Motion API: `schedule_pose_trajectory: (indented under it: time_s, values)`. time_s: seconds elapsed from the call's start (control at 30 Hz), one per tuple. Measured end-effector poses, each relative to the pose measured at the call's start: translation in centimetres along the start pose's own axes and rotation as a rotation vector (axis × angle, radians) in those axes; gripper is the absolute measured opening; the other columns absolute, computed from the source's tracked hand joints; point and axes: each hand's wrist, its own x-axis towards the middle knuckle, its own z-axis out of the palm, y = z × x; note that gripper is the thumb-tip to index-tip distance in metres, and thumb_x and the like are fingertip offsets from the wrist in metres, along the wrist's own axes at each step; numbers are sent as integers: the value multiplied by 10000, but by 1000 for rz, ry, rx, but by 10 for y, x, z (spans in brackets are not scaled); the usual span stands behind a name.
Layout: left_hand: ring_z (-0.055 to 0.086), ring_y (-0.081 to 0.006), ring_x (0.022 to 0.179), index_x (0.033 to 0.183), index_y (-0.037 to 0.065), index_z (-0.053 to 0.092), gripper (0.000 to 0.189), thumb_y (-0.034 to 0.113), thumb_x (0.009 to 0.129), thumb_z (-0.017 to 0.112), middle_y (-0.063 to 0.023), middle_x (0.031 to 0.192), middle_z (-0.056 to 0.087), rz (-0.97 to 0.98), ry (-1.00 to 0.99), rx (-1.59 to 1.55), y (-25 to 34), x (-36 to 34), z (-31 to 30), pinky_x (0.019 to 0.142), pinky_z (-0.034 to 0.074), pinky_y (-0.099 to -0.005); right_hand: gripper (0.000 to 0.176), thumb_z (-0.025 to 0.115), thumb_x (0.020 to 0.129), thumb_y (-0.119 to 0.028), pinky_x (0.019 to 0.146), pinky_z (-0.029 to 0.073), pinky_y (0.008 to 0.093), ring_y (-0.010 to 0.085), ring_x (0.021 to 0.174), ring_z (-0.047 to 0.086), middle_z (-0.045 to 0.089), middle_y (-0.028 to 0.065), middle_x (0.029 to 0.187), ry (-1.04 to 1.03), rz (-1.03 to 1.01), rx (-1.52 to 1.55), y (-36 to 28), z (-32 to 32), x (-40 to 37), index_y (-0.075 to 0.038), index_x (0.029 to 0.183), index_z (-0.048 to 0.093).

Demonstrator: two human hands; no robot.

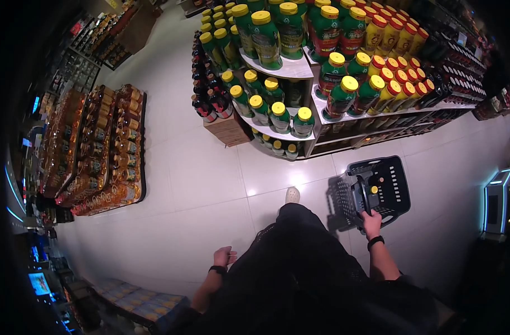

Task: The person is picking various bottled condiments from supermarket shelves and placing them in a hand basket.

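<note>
My right hand (371, 224) is wrapped round the handle of a dark grey plastic shopping basket (401, 181), which hangs low at my right side. Inside it I see a small round yellow-topped item (374, 190) and a smaller reddish spot; what these are I cannot make out. My left hand (225, 256) hangs beside my left leg, its fingers loosely bent and holding nothing. Each wrist has a dark band. In front of me a light-coloured clog (292, 195) shows below my dark trousers.
Ahead, a curved shelf unit (316, 131) carries many green bottles (341, 97) with yellow caps and yellow red-capped ones (407, 42). Dark bottles (219, 101) stand at its left end. Stacked amber bottles (101, 145) rise on the left. Pale tiled floor (188, 212) lies between.
</note>
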Motion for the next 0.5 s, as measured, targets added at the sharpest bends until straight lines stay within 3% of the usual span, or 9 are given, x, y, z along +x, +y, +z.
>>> schedule_pose_trajectory:
  time_s: [0.1,0.13,0.17,0.23,0.3,0.37,0.5]
  values:
    - [674,-223,642,1120,-57,607,284,170,952,579,-216,951,718,105,-2,252,48,-4,-11,522,545,-313,179,701,846,-89,494,359,274,63,543,457,533,-56,621,27,-146,-10,29,25,7,-51,685,631]
    - [672,-221,652,1117,-60,613,281,166,953,577,-221,958,718,142,-12,376,61,-7,-14,528,539,-308,175,703,845,-86,489,358,273,63,538,458,530,-56,618,19,-141,-10,33,31,10,-54,688,632]
    - [673,-223,681,1147,-69,620,296,154,958,574,-227,979,721,95,-8,215,61,5,-21,559,536,-297,172,706,844,-83,484,356,271,64,533,458,528,-56,615,14,-132,-10,34,37,8,-57,690,633]
    - [672,-225,682,1179,-74,612,316,152,963,569,-229,986,721,337,-150,486,52,48,-50,569,537,-299,166,718,841,-83,502,356,274,62,543,440,512,-51,609,-6,-38,35,26,49,-6,-55,701,634]
    - [672,-226,688,1205,-76,604,333,154,967,568,-230,991,721,358,-188,568,78,62,-57,575,537,-300,175,727,839,-85,524,357,278,60,565,432,508,-48,610,13,-57,15,-11,62,-30,-46,699,629]
    - [674,-225,699,1224,-76,595,349,161,969,571,-228,994,721,163,-104,448,126,48,-31,577,536,-299,206,747,837,-96,559,357,287,55,605,421,505,-50,614,45,-118,-21,-29,80,-46,-26,695,616]
    - [674,-222,716,1237,-70,585,358,164,966,574,-219,983,720,120,-103,362,198,50,-14,588,536,-297,203,770,834,-171,665,480,334,136,648,580,672,85,689,32,-33,-65,-36,108,-59,23,821,710]
